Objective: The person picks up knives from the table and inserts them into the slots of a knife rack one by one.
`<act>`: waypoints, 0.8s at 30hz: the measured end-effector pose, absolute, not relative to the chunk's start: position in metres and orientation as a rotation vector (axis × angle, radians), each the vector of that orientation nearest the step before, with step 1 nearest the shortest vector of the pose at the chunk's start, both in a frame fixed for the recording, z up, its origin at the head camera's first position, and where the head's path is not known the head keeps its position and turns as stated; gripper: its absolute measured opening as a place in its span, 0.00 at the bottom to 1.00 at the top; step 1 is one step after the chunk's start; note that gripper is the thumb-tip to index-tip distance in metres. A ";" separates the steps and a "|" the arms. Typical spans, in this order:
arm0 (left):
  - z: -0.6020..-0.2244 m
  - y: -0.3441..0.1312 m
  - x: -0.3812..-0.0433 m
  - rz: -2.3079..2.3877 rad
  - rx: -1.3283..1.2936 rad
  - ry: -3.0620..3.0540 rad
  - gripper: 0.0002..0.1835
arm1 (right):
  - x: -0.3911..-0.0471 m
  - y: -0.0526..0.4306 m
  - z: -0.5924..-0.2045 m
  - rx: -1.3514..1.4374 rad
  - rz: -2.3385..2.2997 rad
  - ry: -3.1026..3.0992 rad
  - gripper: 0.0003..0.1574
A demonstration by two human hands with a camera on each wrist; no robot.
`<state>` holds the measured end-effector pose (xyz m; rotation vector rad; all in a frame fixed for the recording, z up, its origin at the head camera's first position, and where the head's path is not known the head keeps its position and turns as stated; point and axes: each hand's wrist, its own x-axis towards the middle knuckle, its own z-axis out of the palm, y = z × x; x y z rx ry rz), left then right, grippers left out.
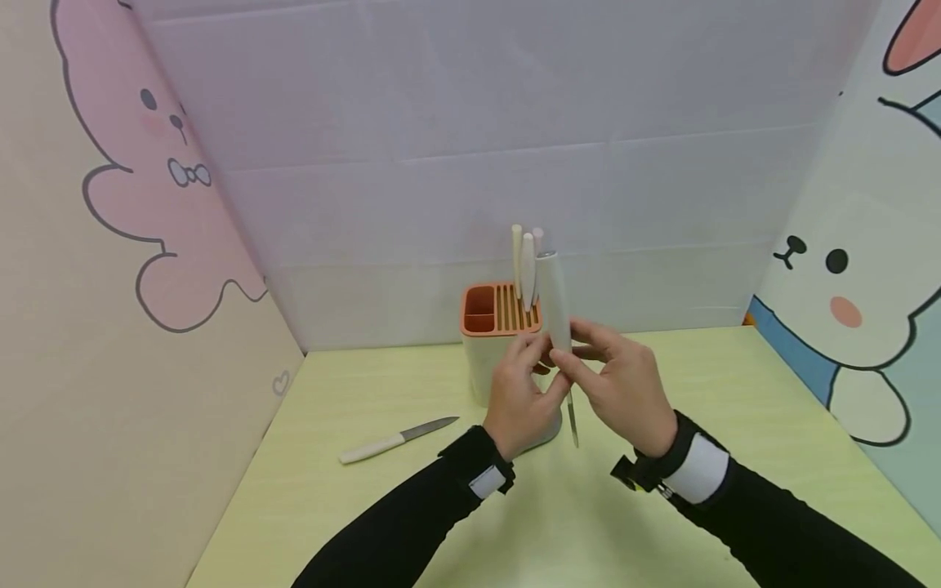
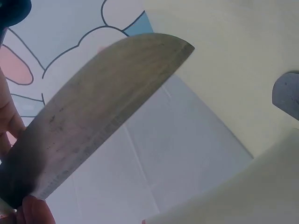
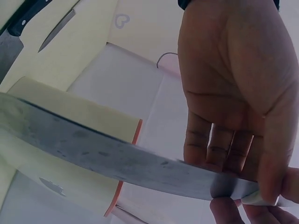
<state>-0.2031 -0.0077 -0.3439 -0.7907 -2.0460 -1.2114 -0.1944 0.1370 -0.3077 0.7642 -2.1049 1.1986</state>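
A broad kitchen knife (image 1: 555, 302) with a white handle is held upright over the table, handle up and blade pointing down. My right hand (image 1: 625, 384) pinches it low on the handle, where the blade begins. From the other side, my left hand (image 1: 518, 396) grips the same spot with thumb and fingertips. The stained grey blade (image 2: 100, 100) spreads wide in the left wrist view and shows again, crossing the frame, in the right wrist view (image 3: 107, 151). Just behind the hands stands a cream knife block (image 1: 481, 359) with an orange slotted top and three pale handles sticking up.
A small paring knife (image 1: 375, 447) with a cream handle lies on the pale yellow table (image 1: 353, 384), left of the block. Another knife with a riveted black handle (image 3: 28, 14) lies near it, largely hidden behind my left arm in the head view. Cartoon-printed panels enclose the table.
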 end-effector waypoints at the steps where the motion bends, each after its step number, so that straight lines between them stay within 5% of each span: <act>1: -0.344 -0.008 -0.203 -1.221 -0.784 -2.041 0.18 | -0.194 0.136 -0.308 0.762 1.203 -2.105 0.24; 18: -0.344 -0.013 -0.203 -1.531 -0.792 -2.027 0.15 | -0.178 0.125 -0.295 0.916 1.300 -2.059 0.21; 24: -0.319 -0.032 -0.188 -1.830 -0.710 -2.061 0.16 | -0.203 0.139 -0.317 0.913 1.287 -2.179 0.21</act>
